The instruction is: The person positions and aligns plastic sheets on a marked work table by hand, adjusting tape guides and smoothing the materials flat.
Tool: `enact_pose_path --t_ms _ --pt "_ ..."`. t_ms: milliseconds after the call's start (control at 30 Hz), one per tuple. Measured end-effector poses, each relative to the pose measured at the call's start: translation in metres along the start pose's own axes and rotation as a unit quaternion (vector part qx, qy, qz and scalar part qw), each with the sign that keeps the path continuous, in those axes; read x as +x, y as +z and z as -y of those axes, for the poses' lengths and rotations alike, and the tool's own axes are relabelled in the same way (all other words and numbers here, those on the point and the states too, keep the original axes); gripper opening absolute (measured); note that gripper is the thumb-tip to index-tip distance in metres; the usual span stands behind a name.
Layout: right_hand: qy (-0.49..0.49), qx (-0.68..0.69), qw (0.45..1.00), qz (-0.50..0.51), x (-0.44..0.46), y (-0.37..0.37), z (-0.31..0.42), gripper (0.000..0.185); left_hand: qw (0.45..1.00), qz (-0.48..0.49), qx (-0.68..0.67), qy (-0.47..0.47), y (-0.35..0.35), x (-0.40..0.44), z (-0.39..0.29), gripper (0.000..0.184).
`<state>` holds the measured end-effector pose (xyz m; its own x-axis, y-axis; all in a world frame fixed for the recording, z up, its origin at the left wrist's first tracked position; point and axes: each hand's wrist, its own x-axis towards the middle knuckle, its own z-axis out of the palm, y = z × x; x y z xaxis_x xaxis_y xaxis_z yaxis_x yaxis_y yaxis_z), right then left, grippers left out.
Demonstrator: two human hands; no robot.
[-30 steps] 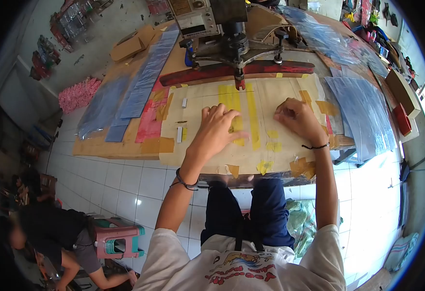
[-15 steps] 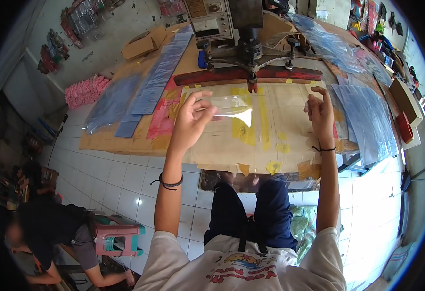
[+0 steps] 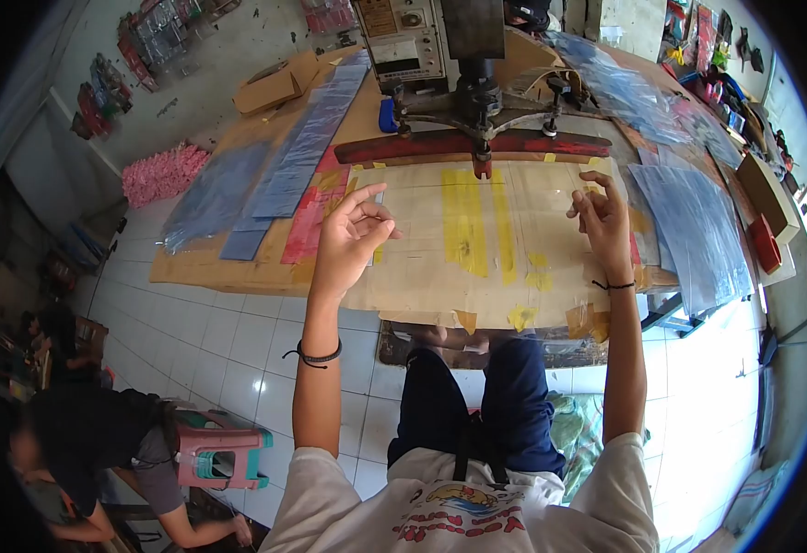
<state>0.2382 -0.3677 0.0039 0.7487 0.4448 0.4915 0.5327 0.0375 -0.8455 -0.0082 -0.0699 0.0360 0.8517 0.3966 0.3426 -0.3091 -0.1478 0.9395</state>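
My left hand [image 3: 353, 238] is over the left side of the tan work board [image 3: 413, 300], its fingers curled toward the thumb. It pinches the edge of a clear plastic sheet [image 3: 380, 197], which is barely visible against the board. Above the board's right side, my right hand [image 3: 603, 219] has its thumb and fingers pressed together; what lies between them is too faint to make out. Yellow tape strips [image 3: 463, 226] run along the middle of the board. Just beyond both hands hangs the press's long red-and-black bar [image 3: 403, 147].
The press machine [image 3: 477, 88] stands at the back centre. Blue-tinted plastic sheets [image 3: 302, 138] lie at left, with more plastic sheets [image 3: 694, 226] at right. A cardboard box [image 3: 276, 83] rests at the back left. A person [image 3: 99, 452] bends near a pink stool [image 3: 224, 452] at lower left.
My left hand has moved slightly left and down, and my right hand slightly left. The bright glare on the clear plastic sheet is gone, and the sheet looks flatter over the board.
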Motion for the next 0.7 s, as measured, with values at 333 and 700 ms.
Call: enact_pose_path --t_ms 333,700 --pt "-0.041 -0.07 0.996 0.028 -0.002 0.002 0.007 0.026 0.867 0.0 0.473 0.156 0.03 0.013 0.027 0.052" --pt "-0.075 -0.086 0.994 0.0 -0.004 0.001 0.0 0.027 0.863 0.099 0.459 0.187 0.093 0.04 0.057 0.043"
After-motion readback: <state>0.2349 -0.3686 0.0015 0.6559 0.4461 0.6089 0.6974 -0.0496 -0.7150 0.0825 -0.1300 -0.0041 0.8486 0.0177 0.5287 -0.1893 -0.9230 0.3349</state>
